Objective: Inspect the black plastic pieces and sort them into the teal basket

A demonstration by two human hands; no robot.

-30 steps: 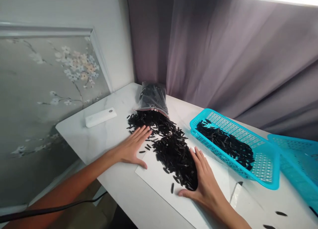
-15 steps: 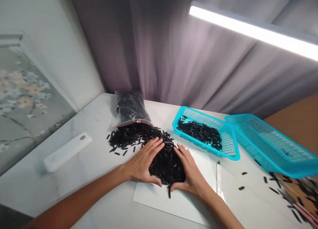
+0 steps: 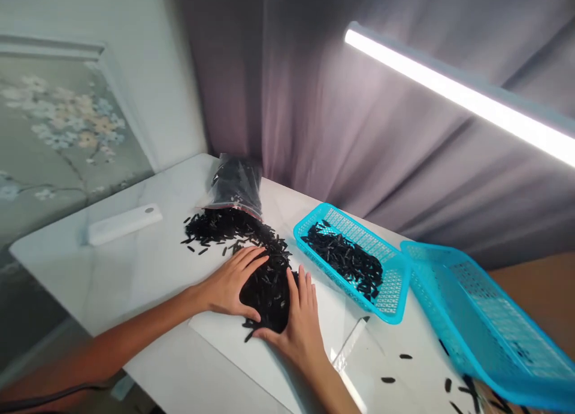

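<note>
**A:** What takes up most of the view?

**B:** A pleated mauve-grey curtain [image 3: 314, 102] hangs behind a white marble-topped desk [image 3: 135, 276], with a long glowing white light bar [image 3: 458, 93] across it. A pale wall panel painted with blossoms [image 3: 58, 120] sits to the left.

**A:** What's on the desk?

**B:** Taking the heap as the clock's centre, a tilted turquoise perforated plastic basket [image 3: 449, 264] sits at about three to four o'clock, at the desk's right end. A smaller turquoise perforated plastic basket [image 3: 359, 228], holding black grains, sits at two o'clock. A white oblong plastic block [image 3: 124, 224] lies at ten o'clock.

**A:** And the heap itself?

**B:** A heap of long, slender black grains [image 3: 267, 288] rests partly on a white paper sheet [image 3: 224, 342]. It trails up to a clear plastic bag of the same grains [image 3: 236, 186] at twelve o'clock, whose open mouth touches the trail.

**A:** The hands?

**B:** Both are open, and neither grips anything. The left hand [image 3: 227, 282] lies at nine o'clock, its fingers [image 3: 247, 261] spread and pressed against the heap. The right hand [image 3: 296, 336] stands at five o'clock, its fingers [image 3: 303, 294] upright and slightly parted against the heap's edge.
</note>
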